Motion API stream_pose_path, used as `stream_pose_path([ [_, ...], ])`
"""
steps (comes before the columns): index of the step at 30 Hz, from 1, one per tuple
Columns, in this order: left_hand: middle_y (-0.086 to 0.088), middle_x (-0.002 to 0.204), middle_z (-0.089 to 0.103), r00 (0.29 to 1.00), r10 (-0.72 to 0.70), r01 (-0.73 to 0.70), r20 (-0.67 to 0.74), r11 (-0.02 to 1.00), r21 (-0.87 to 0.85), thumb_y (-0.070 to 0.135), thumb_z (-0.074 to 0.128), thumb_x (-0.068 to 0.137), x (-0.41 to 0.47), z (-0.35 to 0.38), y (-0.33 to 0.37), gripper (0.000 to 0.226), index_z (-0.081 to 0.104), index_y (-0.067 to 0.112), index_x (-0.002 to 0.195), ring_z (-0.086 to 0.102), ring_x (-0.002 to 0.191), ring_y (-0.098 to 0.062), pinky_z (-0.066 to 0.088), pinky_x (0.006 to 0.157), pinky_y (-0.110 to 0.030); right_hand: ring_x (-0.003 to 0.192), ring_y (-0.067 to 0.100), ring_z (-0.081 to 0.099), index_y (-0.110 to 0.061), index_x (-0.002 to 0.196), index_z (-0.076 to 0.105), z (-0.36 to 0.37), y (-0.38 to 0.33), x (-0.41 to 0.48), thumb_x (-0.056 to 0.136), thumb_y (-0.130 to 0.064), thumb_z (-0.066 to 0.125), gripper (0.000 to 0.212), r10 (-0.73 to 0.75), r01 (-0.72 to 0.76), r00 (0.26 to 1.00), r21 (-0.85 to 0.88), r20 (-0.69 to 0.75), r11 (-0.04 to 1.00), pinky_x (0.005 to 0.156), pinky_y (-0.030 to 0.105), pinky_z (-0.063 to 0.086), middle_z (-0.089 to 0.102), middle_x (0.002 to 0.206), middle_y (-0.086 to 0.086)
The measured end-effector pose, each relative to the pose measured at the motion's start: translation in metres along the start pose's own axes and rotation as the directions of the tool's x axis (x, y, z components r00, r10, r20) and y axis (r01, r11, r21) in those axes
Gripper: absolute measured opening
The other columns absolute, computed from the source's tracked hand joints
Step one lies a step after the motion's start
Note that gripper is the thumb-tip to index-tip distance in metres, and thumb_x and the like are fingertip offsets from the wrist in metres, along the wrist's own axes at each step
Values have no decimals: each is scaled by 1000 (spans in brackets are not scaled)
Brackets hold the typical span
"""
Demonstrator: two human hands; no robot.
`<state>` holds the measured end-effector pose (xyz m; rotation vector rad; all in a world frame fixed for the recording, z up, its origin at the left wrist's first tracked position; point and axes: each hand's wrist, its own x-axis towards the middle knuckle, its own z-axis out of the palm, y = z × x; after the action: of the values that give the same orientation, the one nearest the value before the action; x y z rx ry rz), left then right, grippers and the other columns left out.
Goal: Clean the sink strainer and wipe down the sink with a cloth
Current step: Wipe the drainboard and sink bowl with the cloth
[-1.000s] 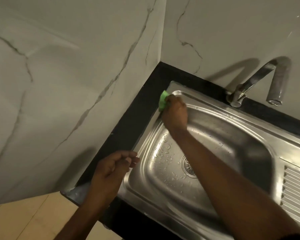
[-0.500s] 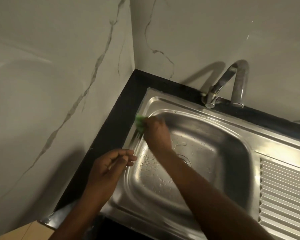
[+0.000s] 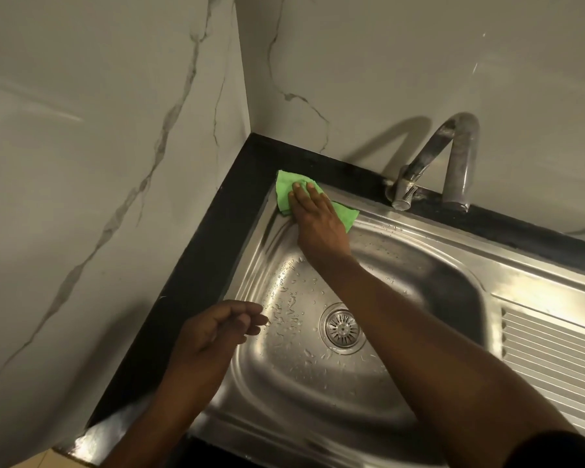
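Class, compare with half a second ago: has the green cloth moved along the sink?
Yes. The green cloth, pressed under the right hand, has slid from the sink's left rim up to its back-left corner.

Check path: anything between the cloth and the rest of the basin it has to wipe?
Nothing visible. The right hand presses the green cloth flat on the sink's far-left rim corner. The basin holds only water droplets and the strainer seated in the drain. The left hand hovers at the left rim, empty.
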<state>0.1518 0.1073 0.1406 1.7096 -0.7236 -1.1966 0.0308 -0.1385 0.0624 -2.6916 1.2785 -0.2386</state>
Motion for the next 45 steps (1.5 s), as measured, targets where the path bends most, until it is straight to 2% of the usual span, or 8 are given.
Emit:
stream_pose_path([
  [8, 2, 103, 84, 998, 61, -60, 35, 998, -21, 29, 57, 89, -2, 9, 13, 28, 80, 43, 96, 79, 97, -17, 61, 80, -22, 161, 23, 16, -18, 164, 30, -28, 54, -44, 97, 5, 54, 74, -1, 4, 997, -41, 79, 999, 128, 39, 22, 20, 173, -3],
  [12, 2, 101, 84, 995, 73, -72, 70, 997, -15, 29, 56, 89, -5, 17, 15, 28, 80, 42, 96, 80, 97, -18, 58, 84, -25, 161, 22, 17, -23, 164, 30, -45, 93, -90, 95, 6, 55, 79, 140, -134, 988, -82, 69, 988, 123, 42, 33, 17, 173, -8],
  [17, 1, 101, 84, 991, 87, -86, 98, 996, -10, 27, 57, 91, -9, 29, 18, 27, 80, 38, 100, 80, 96, -18, 58, 84, -26, 153, 33, 37, -10, 152, 52, -73, 156, -167, 80, 15, 64, 77, 377, -378, 925, -35, -39, 925, 119, 54, 40, 43, 163, 7],
  [25, 0, 101, 84, 983, 103, -106, 151, 994, 11, 25, 57, 92, -16, 40, 12, 27, 81, 36, 101, 80, 95, -19, 58, 83, -29, 119, 40, 65, -16, 143, 62, -100, 221, -233, 95, -3, 65, 49, 882, -880, 453, 97, -125, 466, 93, 40, 53, 62, 144, 16],
  [29, -1, 102, 84, 980, 105, -106, 167, 994, 3, 32, 60, 91, -19, 41, 7, 24, 80, 36, 103, 80, 97, -20, 59, 86, -33, 110, 44, 65, -6, 120, 72, -90, 188, -185, 100, -12, 60, 24, 920, -899, 351, 214, -173, 383, 92, 42, 50, 72, 115, 26],
  [34, -1, 101, 84, 984, 88, -90, 156, 996, 1, 26, 58, 92, -18, 40, 3, 27, 81, 37, 102, 80, 94, -20, 58, 85, -35, 118, 38, 56, -11, 139, 64, -69, 113, -136, 90, 5, 57, 52, 883, -826, 452, 314, -126, 467, 103, 42, 46, 64, 127, 24],
  [40, 2, 103, 84, 985, 95, -96, 144, 995, -2, 26, 57, 93, -19, 33, 9, 28, 79, 38, 104, 80, 97, -18, 60, 87, -36, 144, 30, 40, -16, 153, 51, -37, 3, -54, 97, -1, 62, 59, 361, -329, 929, 261, -85, 908, 118, 38, 40, 48, 159, 5],
  [45, -1, 101, 84, 994, 62, -58, 95, 997, -45, 18, 60, 96, -19, 27, 7, 26, 81, 32, 101, 80, 96, -21, 59, 84, -36, 155, 32, 28, -15, 156, 45, -33, -13, 7, 102, -6, 48, 54, 155, -155, 983, -8, 97, 988, 120, 45, 39, 35, 168, 1],
])
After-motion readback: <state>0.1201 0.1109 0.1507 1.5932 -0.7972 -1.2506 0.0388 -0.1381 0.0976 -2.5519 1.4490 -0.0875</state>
